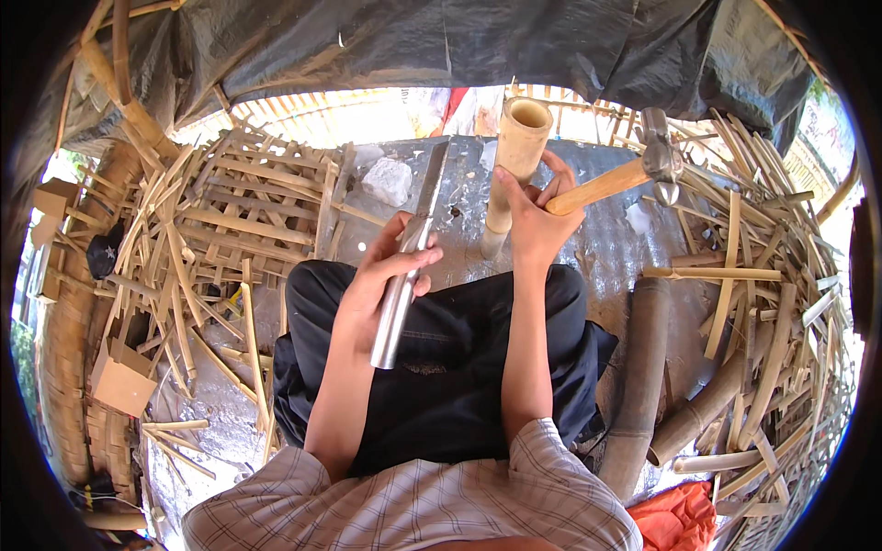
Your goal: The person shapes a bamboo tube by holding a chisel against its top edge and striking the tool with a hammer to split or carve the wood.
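Both gripping: L hand [390,264] is holding blade [418,233], running approx. parallel w/ tube [522,151] at right; R hand [540,225] is clasping tube + hammer [602,186].

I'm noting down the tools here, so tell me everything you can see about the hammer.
The hammer has a light-brown handle that looks wooden and a worn-looking grey metal head. The head's far end is blunt; the near end looks narrower. The right hand holds the handle's end, and the handle slants up to the right in the picture. The head is to the right of the bamboo tube that the same hand grips; the hand hides whether handle and tube touch.
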Motion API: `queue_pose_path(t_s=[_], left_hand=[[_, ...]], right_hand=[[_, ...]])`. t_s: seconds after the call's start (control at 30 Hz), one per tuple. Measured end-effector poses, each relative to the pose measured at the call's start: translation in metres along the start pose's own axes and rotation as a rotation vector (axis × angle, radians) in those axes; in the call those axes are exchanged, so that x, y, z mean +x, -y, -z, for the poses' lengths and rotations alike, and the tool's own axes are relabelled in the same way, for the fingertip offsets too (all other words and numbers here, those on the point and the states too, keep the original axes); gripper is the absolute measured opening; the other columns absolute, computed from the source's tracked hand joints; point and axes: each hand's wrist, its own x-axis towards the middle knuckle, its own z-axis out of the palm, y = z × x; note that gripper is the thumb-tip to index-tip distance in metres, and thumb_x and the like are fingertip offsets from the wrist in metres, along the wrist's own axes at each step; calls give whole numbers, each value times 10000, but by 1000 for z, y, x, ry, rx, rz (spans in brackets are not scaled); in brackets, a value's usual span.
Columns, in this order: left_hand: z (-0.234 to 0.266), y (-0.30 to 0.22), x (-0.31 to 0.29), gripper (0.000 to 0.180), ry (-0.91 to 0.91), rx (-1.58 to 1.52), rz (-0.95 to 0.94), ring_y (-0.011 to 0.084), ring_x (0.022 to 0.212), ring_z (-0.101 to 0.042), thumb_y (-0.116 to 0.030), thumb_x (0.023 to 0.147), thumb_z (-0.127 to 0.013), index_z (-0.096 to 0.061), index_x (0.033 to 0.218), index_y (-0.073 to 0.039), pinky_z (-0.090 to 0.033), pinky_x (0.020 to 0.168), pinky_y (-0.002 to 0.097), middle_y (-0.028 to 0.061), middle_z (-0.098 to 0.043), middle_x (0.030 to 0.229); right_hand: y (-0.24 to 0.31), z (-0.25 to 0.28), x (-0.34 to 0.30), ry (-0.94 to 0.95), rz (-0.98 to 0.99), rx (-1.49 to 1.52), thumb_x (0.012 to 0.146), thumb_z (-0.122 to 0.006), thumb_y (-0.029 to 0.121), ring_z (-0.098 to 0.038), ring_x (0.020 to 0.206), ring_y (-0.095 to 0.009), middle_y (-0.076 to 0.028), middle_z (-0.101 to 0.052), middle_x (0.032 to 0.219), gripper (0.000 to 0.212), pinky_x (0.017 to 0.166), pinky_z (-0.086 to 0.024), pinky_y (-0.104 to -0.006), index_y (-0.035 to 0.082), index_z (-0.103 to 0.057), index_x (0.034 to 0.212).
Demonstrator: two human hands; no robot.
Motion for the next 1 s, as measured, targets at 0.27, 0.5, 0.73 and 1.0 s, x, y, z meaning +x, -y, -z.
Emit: queue_pose_path(t_s=[0.27, 0.5, 0.73, 1.0], left_hand=[[-6, -30, -15, 610, 159, 261, -186, 160, 746, -592, -248, 909, -688, -477, 1358, 108, -526, 621, 290, 136, -656, 995], [-43, -37, -28, 571, 226, 446, -112, 139, 533, -514, -445, 1045, -406, -420, 1391, 9, -393, 367, 205, 231, -637, 957], [-80, -70, -18, 553, 425, 523, -67, 90, 674, -512, -158, 917, -609, -425, 1359, 118, -401, 408, 187, 132, -563, 1002], [-99, -72, -4, 558, 330, 637, -75, 101, 607, -528, -31, 938, -497, -313, 1453, 80, -469, 385, 226, 203, -594, 1077]], right_hand=[[6, 0, -3, -16, 8, 58, 652, -880, -35, -341, 561, -21, -19, -596, 886, 361, 540, -372, -199, -52, -611, 891], [13, -2, -4, 6, -22, 60, 663, -877, -39, -328, 555, -13, 25, -512, 757, 395, 554, -386, -184, -54, -629, 970], [7, 0, -4, 18, -16, 36, 663, -891, -20, -322, 560, -15, 45, -465, 716, 419, 537, -345, -193, -55, -641, 998], [7, -4, -7, 13, 17, 44, 677, -880, -23, -318, 560, -15, 29, -531, 759, 334, 522, -321, -211, -44, -638, 907]])
